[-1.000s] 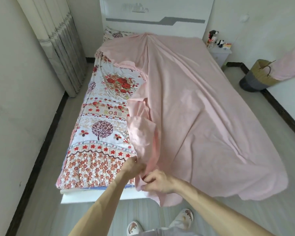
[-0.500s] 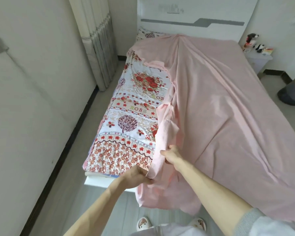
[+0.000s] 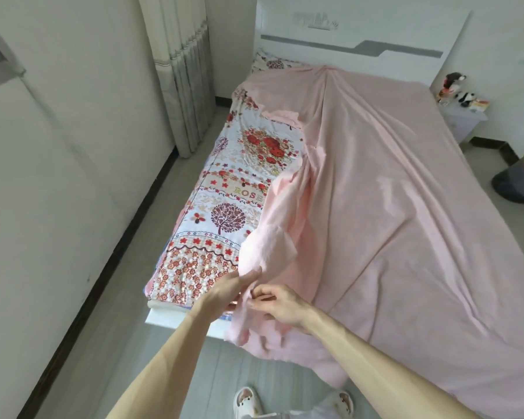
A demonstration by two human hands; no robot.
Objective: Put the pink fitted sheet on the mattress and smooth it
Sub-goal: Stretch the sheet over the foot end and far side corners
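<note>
My right hand [image 3: 280, 303] pinches the bunched hem of the pale pink cotton fitted sheet [image 3: 390, 207] at the foot edge of the floral-covered mattress [image 3: 224, 213]. My left hand [image 3: 230, 290] lies straight-fingered against it. Risk: the sheet lies skewed right, so a hard pull here could drag it off the head edge.

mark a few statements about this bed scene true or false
1. The sheet covers the whole mattress. False: its floral left strip lies uncovered.
2. The left hand and right hand are both at the sheet's edge near the bed's foot. True.
3. The curtain hangs right of the bed. False: it hangs on the left.
4. Toys sit on the nightstand beside the headboard. True.
</note>
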